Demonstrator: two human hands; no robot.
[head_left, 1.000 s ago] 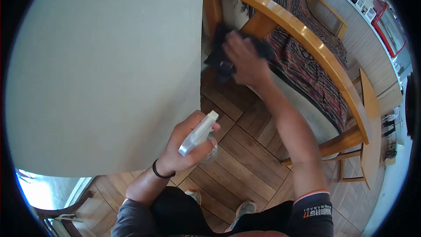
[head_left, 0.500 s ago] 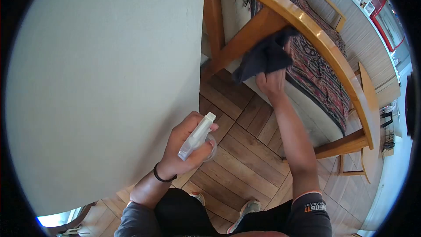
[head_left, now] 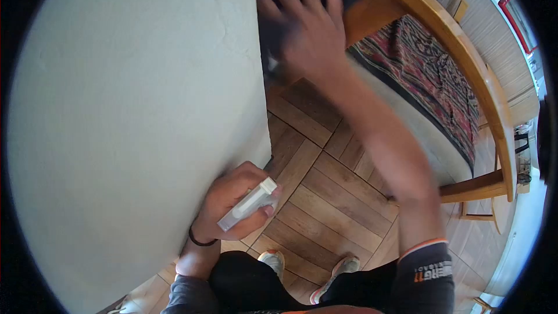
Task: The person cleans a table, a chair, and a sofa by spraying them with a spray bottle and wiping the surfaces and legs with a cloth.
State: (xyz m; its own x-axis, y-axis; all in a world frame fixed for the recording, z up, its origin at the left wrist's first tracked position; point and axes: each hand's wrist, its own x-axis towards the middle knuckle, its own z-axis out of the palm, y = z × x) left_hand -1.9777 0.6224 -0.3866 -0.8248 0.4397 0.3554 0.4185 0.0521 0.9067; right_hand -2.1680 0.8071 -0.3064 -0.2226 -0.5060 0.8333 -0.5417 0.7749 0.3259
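Note:
My left hand (head_left: 235, 197) is wrapped round a spray bottle with a white and clear trigger head (head_left: 249, 203), close to the edge of the pale wall (head_left: 145, 110). My right hand (head_left: 311, 23) lies spread over a dark cloth (head_left: 276, 29), its fingers apart and pointing up the view. Beneath and beside the cloth is the wooden frame of a chair or sofa (head_left: 378, 11). The hand is slightly blurred, and it hides part of the cloth and the wood behind.
A curved wooden armrest (head_left: 465, 58) arcs down the right side, beside a seat with a patterned red and black cover (head_left: 415, 64). Below lies a parquet floor (head_left: 331, 203), where both my shoes stand. Another wooden chair part (head_left: 479, 215) is at the far right.
My right hand and the dark cloth have moved up and left, from the wooden brace toward the wall edge; its fingers are now spread. My left hand with the bottle has shifted slightly down and left.

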